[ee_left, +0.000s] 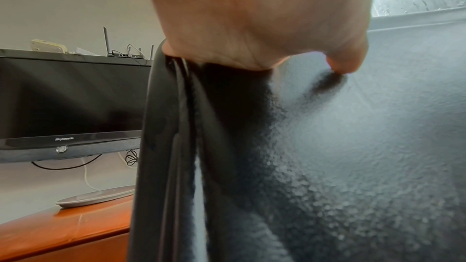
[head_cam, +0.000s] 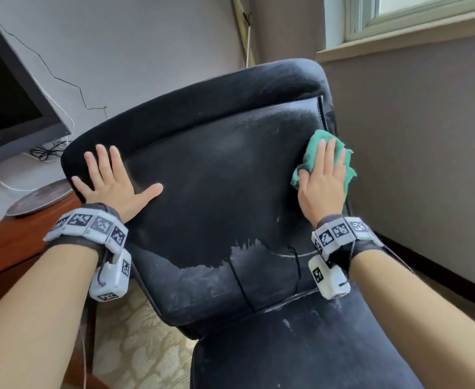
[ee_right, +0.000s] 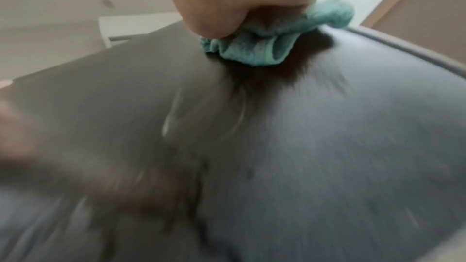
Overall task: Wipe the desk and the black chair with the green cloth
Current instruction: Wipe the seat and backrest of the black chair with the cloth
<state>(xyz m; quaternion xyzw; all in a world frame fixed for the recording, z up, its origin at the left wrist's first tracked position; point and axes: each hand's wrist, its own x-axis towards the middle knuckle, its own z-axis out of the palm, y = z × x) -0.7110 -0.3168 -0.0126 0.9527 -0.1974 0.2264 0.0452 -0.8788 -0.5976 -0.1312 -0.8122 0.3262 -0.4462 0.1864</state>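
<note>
Black chair (head_cam: 225,175) fills the middle of the head view, backrest tilted away toward the far wall, seat nearest the camera. Backrest panel shows dull, dusty patches; a glossy damp-looking band sits low on it, just above the seam with the seat. Seat surface also carries pale streaks.

Desk (head_cam: 20,234) stands to the left of the chair, reddish wood, with a monitor (head_cam: 9,102) on a round base; only a corner of it shows.

Left hand (head_cam: 112,181) lies flat on the left part of the backrest, fingers spread and straight, holding nothing. Judged role: bracing the chair so it does not swing or roll under the wiping pressure.

Right hand (head_cam: 323,178) presses the green cloth (head_cam: 317,141) against the right edge of the backrest. Fingers lie fairly straight over the bunched cloth; the thumb tucks against its near-left fold. Right wrist view is blurred but shows the cloth wadded under the palm, in contact with the panel.

Step in hand, as judged: wiping the backrest.

Notes for doing it well:
- Keep the left palm planted; the backrest is tilted and may give.
- Run overlapping strokes across the panel, far edge to near seam.
- Spread the cloth flatter; a wad covers little.
- Work into the piping at the right edge, where dust seems to collect.
- Seat remains streaked; take it after.
</note>
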